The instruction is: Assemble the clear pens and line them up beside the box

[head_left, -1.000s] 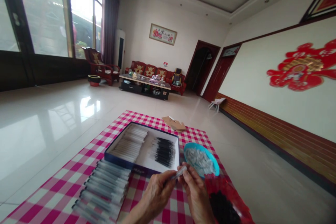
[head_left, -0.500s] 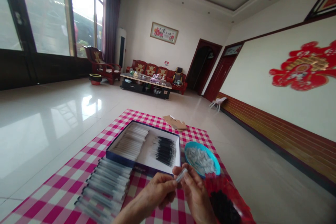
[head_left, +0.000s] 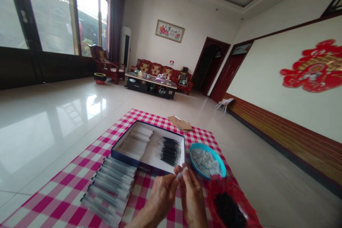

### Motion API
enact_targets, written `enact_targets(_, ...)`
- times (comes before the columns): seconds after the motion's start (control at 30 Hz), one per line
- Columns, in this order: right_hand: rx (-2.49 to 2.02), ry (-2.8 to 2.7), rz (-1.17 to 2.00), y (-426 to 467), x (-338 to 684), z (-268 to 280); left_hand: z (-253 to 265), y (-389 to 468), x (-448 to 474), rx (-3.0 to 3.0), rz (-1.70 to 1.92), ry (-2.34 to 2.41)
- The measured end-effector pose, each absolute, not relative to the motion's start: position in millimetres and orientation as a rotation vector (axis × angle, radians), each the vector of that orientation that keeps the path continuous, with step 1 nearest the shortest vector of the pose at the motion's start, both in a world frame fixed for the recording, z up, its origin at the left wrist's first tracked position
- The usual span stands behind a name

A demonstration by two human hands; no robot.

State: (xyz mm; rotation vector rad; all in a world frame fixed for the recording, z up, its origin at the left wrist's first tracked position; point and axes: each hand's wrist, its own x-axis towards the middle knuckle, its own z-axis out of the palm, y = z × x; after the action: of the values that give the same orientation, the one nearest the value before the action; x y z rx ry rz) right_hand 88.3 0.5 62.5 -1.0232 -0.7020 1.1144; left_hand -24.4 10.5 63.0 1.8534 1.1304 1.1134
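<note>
Head view: left hand [head_left: 161,189] and right hand [head_left: 191,189] together pinch 1 small translucent tube [head_left: 182,173], its long axis slanting up rightward between their fingertips, near the shallow box [head_left: 150,154].

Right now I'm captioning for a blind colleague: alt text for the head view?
A person's left hand and right hand hold a small translucent piece above a checked tablecloth. Nearby are a box of pale tubes and dark rods, black-ended tubes, a blue bowl and a red bag.
</note>
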Motion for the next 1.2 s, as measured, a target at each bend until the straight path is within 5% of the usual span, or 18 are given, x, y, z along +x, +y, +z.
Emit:
enact_targets(0.83,-1.064,-0.586,1.001,-1.5,78.2,61.7,70.1,6.2,-31.5,2.334,0.964,1.318)
enact_targets(1.2,-1.135,-0.829,0.864,-11.6,45.6,26.5,64.1,-0.3,-160.7,2.492,0.827,1.260)
